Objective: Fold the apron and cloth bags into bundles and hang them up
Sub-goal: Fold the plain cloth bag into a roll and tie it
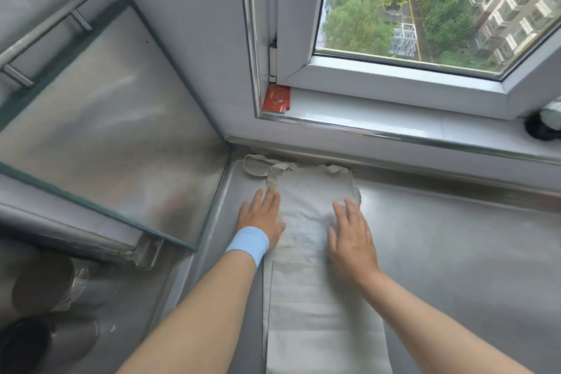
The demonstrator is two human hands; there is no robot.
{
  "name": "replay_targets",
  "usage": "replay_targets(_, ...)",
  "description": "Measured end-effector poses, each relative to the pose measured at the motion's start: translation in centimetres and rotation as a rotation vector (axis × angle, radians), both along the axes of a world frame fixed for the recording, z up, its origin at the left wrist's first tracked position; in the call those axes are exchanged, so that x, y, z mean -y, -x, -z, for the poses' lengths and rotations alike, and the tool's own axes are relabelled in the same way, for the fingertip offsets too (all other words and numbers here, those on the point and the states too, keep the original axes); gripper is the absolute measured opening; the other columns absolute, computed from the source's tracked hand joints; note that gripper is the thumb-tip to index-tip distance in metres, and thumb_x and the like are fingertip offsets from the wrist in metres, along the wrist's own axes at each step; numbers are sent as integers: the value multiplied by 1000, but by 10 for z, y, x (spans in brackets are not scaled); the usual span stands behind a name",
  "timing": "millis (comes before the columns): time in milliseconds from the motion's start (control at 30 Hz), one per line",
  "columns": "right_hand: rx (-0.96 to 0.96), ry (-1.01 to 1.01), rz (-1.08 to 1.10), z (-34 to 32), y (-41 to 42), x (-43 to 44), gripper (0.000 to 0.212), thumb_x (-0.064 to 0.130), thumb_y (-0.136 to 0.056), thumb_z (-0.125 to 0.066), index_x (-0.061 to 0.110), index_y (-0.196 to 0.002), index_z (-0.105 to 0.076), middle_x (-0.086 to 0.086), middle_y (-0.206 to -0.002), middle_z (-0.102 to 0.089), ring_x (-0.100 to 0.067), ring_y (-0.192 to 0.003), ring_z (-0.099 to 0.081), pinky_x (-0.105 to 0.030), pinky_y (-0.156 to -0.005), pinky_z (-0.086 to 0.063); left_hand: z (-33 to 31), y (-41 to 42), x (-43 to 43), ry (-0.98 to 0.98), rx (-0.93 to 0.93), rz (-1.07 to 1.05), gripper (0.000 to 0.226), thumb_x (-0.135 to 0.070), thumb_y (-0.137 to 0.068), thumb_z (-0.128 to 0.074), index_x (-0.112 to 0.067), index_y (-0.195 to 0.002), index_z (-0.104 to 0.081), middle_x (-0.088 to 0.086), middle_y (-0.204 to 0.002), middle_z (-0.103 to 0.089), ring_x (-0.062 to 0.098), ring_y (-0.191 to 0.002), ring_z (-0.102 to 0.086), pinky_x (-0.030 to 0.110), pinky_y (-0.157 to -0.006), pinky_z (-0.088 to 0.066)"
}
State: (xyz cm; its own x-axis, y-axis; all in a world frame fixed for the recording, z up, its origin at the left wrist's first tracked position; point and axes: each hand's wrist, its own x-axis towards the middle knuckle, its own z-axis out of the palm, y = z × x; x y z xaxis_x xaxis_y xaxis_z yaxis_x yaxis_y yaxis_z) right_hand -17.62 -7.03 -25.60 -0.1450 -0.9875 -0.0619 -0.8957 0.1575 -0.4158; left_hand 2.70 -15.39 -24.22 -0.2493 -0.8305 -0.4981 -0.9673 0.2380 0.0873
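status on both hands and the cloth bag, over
Left hand and right hand open, flat on cloth bag. Bag a long strip on steel counter, not yet bundled. Handles bunched at far end.

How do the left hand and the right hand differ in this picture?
The left hand wears a blue wristband; the right hand has a bare wrist. The left hand lies mostly on the counter, the right hand on the cloth bag. Both lie flat, fingers straight.
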Motion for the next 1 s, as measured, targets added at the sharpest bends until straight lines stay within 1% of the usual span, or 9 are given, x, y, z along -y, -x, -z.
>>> replay_targets(133,-147,-241,-285,12,16,-6,80,62,-87,0,23,-156,10,-6,-161,22,-22,-148,24,-37,-120,14,0,4,0,12,33,-55,75,-46,-98,-34,-21,-153,10,-2,-159,23,22,-148,15,46,-120,-3)
replay_targets(300,-158,-219,-406,14,27,7,76,62,-89,-4,27,-156,9,-7,-161,22,-22,-147,25,-35,-116,20,-12,16,-42,198,-177,-68,56,-41,-97,-40,-26,-149,-24,-1,-161,-6,21,-147,-5,39,-118,-14)
replay_targets(433,-41,-70,-371,13,31,5,69,52,-95,-23,18,-155,-22,-9,-164,-4,-26,-152,2,-39,-123,-2,-11,15,-84,262,-198,16,41,-43,-94,-46,-28,-132,-44,-4,-142,-35,20,-132,-33,33,-107,-29)
replay_targets(533,-40,154,-296,4,40,-12,34,32,-91,-42,17,-115,-60,-10,-134,-49,-33,-124,-44,-40,-102,-35,-7,7,-102,280,-175,-57,37,-45,-91,-49,-28,-124,-49,-5,-122,-43,18,-114,-42,28,-99,-33)
replay_targets(600,-87,165,-302,-3,49,-23,21,31,-82,-48,18,-94,-60,-4,-105,-53,-29,-94,-50,-39,-80,-40,-7,5,-105,242,-182,-98,34,-44,-90,-52,-28,-119,-51,-6,-117,-45,17,-111,-42,28,-97,-34)
replay_targets(700,-130,60,-325,-5,62,-37,21,36,-71,-54,20,-85,-57,0,-87,-49,-25,-79,-47,-37,-70,-38,-8,6,-99,152,-184,-114,23,-41,-89,-55,-27,-107,-55,-5,-111,-52,19,-109,-48,30,-94,-35)
replay_targets(833,-49,39,-303,-8,65,-41,20,32,-72,-45,20,-81,-58,2,-85,-52,-26,-79,-52,-37,-69,-40,-9,4,-94,68,-339,-302,14,-31,-92,-57,-18,-98,-58,0,-106,-57,23,-96,-55,27,-78,-39)
replay_targets(900,-28,55,-234,-11,63,-43,15,24,-77,-52,20,-89,-60,0,-90,-55,-28,-83,-53,-38,-71,-42,-9,1,-98,87,-402,-420,17,-25,-91,-58,-15,-105,-59,2,-111,-57,24,-98,-55,25,-80,-40)
replay_targets(1000,-93,46,-211,-14,57,-56,50,0,-65,-68,17,-110,-59,-7,-108,-58,-31,-92,-56,-41,-72,-46,-13,3,-116,196,-358,-423,42,-21,-87,-65,-20,-127,-52,2,-132,-42,24,-119,-45,33,-97,-41)
